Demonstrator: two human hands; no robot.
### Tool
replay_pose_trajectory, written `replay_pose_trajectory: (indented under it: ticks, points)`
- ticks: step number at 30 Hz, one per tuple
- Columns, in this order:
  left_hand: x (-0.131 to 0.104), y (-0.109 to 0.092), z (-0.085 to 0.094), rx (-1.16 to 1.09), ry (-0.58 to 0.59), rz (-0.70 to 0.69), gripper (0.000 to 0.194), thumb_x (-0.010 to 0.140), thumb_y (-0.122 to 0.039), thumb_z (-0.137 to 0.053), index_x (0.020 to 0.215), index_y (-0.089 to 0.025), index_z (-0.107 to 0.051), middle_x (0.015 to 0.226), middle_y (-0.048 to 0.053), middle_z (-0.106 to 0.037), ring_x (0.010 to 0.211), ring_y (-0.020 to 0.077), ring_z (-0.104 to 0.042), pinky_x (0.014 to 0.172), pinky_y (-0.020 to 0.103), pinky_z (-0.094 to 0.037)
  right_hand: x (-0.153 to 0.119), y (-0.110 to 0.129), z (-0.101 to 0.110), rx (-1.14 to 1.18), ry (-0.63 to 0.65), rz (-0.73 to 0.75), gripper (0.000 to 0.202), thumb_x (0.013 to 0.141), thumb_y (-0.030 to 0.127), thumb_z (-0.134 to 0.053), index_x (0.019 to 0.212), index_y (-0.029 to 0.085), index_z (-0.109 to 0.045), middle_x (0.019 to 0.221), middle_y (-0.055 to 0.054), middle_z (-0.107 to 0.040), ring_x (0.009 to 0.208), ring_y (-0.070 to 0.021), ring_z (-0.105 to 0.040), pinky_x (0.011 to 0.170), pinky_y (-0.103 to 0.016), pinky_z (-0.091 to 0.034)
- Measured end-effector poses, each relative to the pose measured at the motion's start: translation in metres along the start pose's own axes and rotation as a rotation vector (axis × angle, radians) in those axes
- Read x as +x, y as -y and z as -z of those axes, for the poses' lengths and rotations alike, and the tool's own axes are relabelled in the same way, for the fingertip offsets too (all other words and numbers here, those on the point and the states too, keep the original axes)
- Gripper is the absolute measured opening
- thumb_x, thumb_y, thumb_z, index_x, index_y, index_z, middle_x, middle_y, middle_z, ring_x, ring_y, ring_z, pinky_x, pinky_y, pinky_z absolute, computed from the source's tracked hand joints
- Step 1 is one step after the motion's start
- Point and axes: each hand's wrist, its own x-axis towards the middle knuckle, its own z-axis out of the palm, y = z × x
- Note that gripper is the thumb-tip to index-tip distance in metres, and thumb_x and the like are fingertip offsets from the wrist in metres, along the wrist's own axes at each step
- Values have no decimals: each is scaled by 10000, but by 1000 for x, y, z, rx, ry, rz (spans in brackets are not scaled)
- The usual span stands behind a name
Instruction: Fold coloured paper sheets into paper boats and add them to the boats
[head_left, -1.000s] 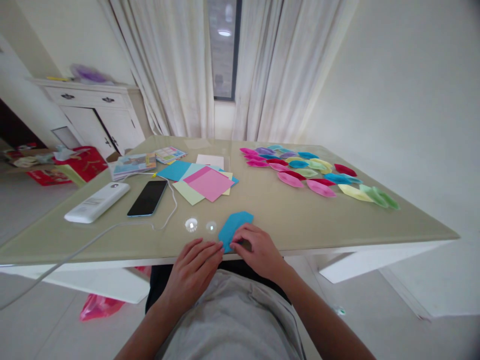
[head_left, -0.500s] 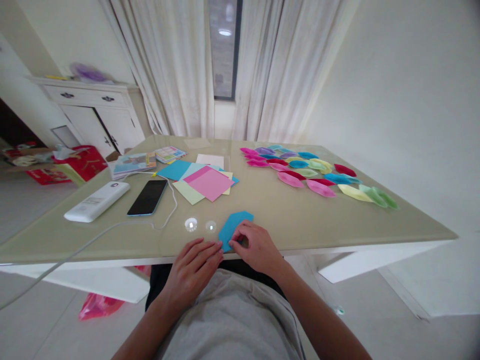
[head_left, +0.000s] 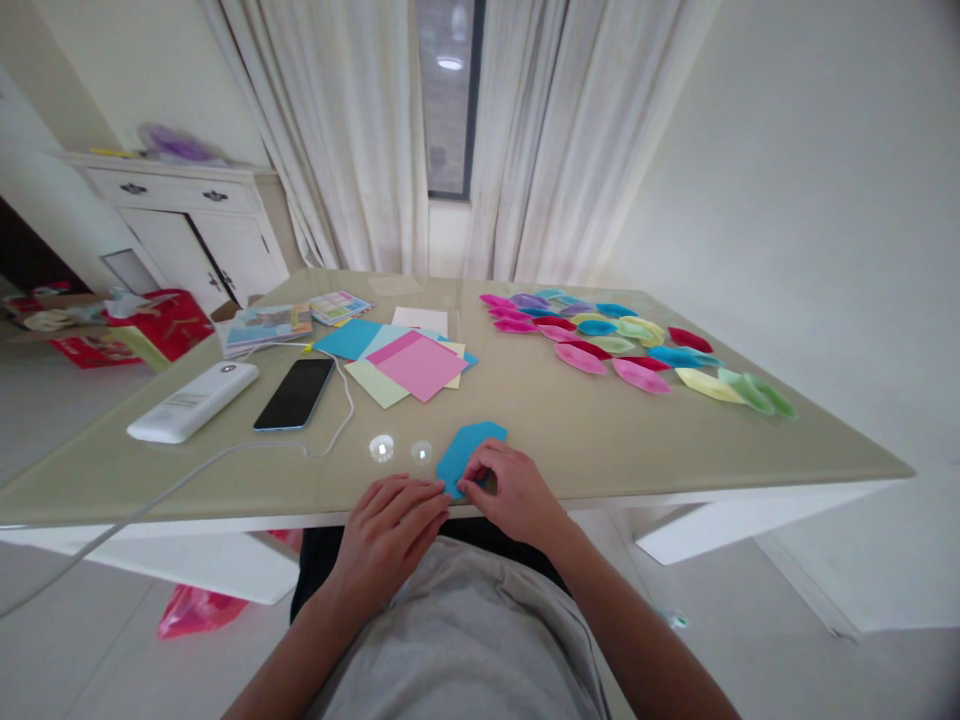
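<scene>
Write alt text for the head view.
A person's left hand and right hand touch a folded blue paper at the near edge of a table. Colored sheets, a phone and a white device lie at left, multicolored paper shapes at right.

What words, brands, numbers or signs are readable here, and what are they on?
Nothing is legible.
White rounded-edge plastic device: faint grey print, too blurred to read.
Glossy booklet with a colourful picture cover: any lettering is too blurred.
Small booklet with a multicoloured grid cover: too small to read.
Blue folded paper piece: no writing visible.
</scene>
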Motion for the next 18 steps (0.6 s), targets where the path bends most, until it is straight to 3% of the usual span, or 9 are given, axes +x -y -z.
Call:
replay_pose_trajectory:
  ticks: [6, 9, 13, 15, 17, 18]
  points:
    - [7, -6, 1, -16, -20, 53, 126, 1062, -194, -651, 1096, -232, -766, 1039, 40, -832, 938, 218, -735, 944, 384, -537, -2, -2, -1, 17, -7, 19, 151, 887, 102, -853, 904, 198, -737, 923, -15, -726, 856, -188, -688, 793, -290, -512]
    - [10, -10, 2, -48, -21, 67, 142, 1068, -170, -626, 1075, -216, -760, 999, 45, -812, 921, 215, -715, 905, 360, -541, -11, -4, -2, 1, -7, 139, 101, 954, 177, -820, 1013, 220, -751, 1042, -37, -757, 974, -215, -701, 890, -330, -531]
    - [5, -21, 3, -138, -120, 130, 136, 1048, -153, -662, 1058, -229, -774, 988, 44, -772, 912, 191, -701, 883, 315, -551, -30, -6, -4, -60, -50, 333, 114, 1000, 309, -797, 1091, 248, -766, 1141, -55, -787, 1075, -252, -696, 994, -399, -528]
    - [-1, -30, 4, -265, -157, 258, 116, 1043, -179, -679, 1038, -241, -777, 956, 35, -746, 883, 174, -700, 842, 282, -566, -40, -6, -4, -105, -170, 406, 74, 1051, 246, -716, 1089, 250, -780, 1110, -62, -799, 1023, -244, -701, 952, -405, -539]
    - [-7, -38, 7, -466, -173, 480, 78, 1033, -268, -711, 975, -232, -747, 866, 14, -722, 784, 155, -689, 736, 244, -566, -48, -4, -3, -135, -310, 478, 163, 1073, 174, -651, 1119, 248, -788, 1073, -72, -810, 966, -233, -709, 893, -402, -546]
    - [-9, -41, 9, -594, -153, 597, 169, 1035, -342, -709, 919, -220, -726, 810, 8, -710, 732, 150, -677, 689, 235, -560, -52, -2, -3, -144, -364, 513, 186, 1069, 159, -651, 1155, 252, -786, 1057, -72, -817, 946, -228, -716, 868, -398, -549]
